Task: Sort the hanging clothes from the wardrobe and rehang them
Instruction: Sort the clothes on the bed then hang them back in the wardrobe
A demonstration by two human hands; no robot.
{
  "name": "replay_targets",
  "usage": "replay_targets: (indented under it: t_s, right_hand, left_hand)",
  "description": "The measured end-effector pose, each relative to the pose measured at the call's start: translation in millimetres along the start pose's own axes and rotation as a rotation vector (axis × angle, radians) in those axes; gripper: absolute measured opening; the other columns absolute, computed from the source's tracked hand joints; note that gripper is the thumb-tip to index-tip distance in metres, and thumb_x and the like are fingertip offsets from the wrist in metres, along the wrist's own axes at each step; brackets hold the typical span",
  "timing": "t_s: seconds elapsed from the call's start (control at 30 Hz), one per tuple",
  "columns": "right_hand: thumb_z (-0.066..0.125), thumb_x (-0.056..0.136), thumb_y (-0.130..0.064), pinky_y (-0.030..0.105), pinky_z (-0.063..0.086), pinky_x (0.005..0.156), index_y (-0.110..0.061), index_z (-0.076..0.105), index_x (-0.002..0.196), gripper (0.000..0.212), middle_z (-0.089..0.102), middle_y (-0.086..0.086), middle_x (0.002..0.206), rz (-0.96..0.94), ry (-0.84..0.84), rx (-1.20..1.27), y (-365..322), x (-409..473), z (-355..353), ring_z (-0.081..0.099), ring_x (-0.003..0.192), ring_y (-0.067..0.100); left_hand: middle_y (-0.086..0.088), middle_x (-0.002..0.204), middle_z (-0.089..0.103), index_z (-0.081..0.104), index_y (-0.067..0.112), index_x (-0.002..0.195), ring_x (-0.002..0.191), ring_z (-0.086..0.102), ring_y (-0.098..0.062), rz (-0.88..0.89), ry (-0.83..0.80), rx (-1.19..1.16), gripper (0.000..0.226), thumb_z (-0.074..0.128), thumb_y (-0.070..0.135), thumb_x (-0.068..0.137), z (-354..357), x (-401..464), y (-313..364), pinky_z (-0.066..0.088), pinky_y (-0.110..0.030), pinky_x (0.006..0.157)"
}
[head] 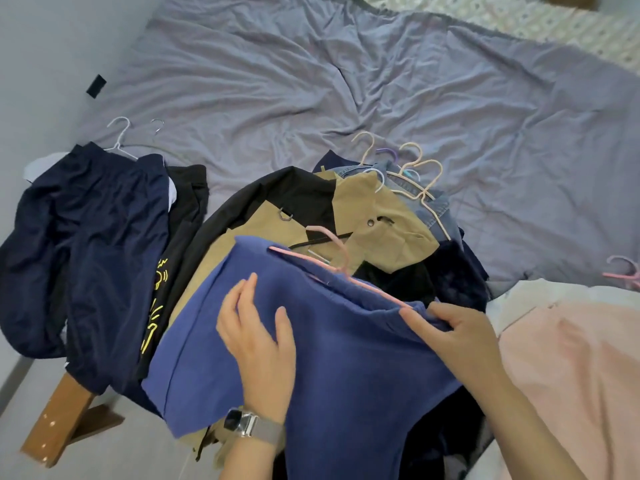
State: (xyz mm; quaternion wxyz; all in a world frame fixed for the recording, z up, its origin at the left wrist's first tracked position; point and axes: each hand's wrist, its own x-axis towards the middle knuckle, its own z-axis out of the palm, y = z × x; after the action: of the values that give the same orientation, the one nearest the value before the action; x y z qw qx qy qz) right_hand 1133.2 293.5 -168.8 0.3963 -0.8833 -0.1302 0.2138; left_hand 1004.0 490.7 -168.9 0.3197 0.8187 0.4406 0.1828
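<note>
A blue garment (346, 348) on a pink hanger (332, 261) lies on top of a pile of clothes at the near edge of the bed. My left hand (258, 334) rests flat on its cloth with straight fingers. My right hand (457, 334) pinches the garment's shoulder at the hanger's right end. Under it lie a tan and black jacket (374, 209) and denim pieces on several beige hangers (415, 168). A navy garment (100, 244) on a white hanger (119, 136) and a black piece with yellow print (180, 237) lie to the left.
The bed is covered by a wrinkled grey-purple sheet (346, 91) with open room beyond the piles. Pale pink clothing (568, 362) and a pink hanger (623, 271) lie at the right. A wooden bed corner (59, 420) juts out at the lower left, above the grey floor.
</note>
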Motion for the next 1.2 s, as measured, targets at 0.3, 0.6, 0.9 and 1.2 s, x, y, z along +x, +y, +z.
replay_targets:
  t_s: [0.3, 0.6, 0.9, 1.2]
  right_hand:
    - [0.063, 0.072, -0.053, 0.017, 0.016, 0.047, -0.016, 0.021, 0.054, 0.059, 0.015, -0.005, 0.054, -0.089, -0.024, 0.121, -24, -41, -75, 0.017, 0.051, 0.01]
    - [0.051, 0.073, -0.065, 0.032, 0.029, 0.051, -0.015, 0.044, 0.054, 0.054, 0.033, 0.008, 0.053, -0.139, 0.077, 0.048, -25, -136, -99, 0.032, 0.051, 0.015]
    - [0.034, 0.089, -0.046, 0.037, 0.04, 0.072, -0.021, 0.065, 0.1, 0.041, 0.059, -0.007, 0.077, -0.353, 0.011, -0.058, -17, -273, -125, 0.049, 0.078, 0.019]
    - [0.056, 0.092, -0.032, 0.036, 0.047, 0.078, -0.029, 0.066, 0.095, 0.011, 0.067, -0.015, 0.085, -0.559, -0.233, -0.021, -75, -343, -111, 0.059, 0.085, 0.01]
  left_hand:
    - [0.009, 0.107, 0.052, 0.051, 0.038, 0.104, 0.096, 0.04, -0.023, 0.284, -0.122, 0.196, 0.024, 0.031, 0.043, 0.092, -41, 28, 32, 0.022, -0.029, 0.084]
    - [0.015, 0.075, 0.048, 0.043, 0.038, 0.081, 0.078, 0.032, -0.008, 0.45, -0.14, 0.364, 0.024, 0.027, 0.036, 0.098, -128, -83, 81, 0.012, -0.028, 0.072]
    - [0.016, 0.078, 0.057, 0.06, 0.031, 0.085, 0.08, 0.041, -0.006, 0.184, 0.128, 0.219, 0.025, 0.036, 0.031, 0.091, -199, -259, 94, 0.019, -0.028, 0.078]
    - [0.015, 0.087, 0.063, 0.061, 0.03, 0.085, 0.09, 0.048, -0.01, -0.07, 0.391, 0.139, 0.02, 0.044, 0.026, 0.094, -304, -350, 37, 0.017, -0.024, 0.086]
